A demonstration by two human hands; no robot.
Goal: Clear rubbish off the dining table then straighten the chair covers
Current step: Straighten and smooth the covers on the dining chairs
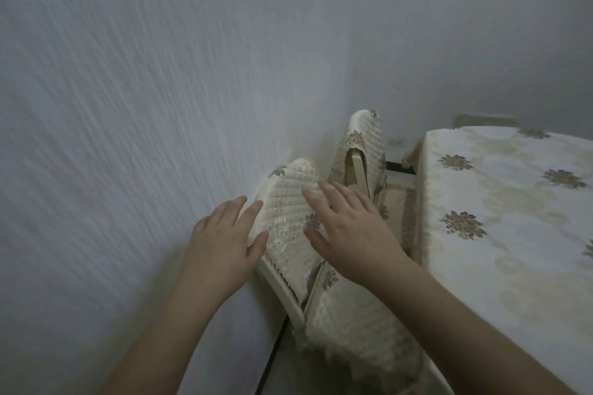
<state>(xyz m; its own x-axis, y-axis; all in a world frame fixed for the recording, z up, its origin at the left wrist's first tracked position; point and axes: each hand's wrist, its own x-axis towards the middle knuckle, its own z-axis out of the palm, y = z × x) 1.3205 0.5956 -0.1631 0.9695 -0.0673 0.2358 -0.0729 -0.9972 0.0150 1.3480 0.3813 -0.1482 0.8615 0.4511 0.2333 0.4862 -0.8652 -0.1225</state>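
A cream quilted chair cover [290, 199] with a flower print drapes over the back of the nearest chair, against the wall. My left hand [221, 234] is at the cover's left edge, fingers straight and spread. My right hand [349, 228] hovers over or rests on the cover's right side, fingers straight too. Neither hand grips the cloth. A second chair cover [365, 138] sits on the chair behind, its lower edge pulled apart so the chair frame [359, 167] shows.
The dining table [500, 202] stands to the right under a pale cloth with flower motifs; no rubbish shows on the visible part. A textured white wall [144, 106] runs close along the left. The chair seat cover [359, 324] hangs below my right forearm.
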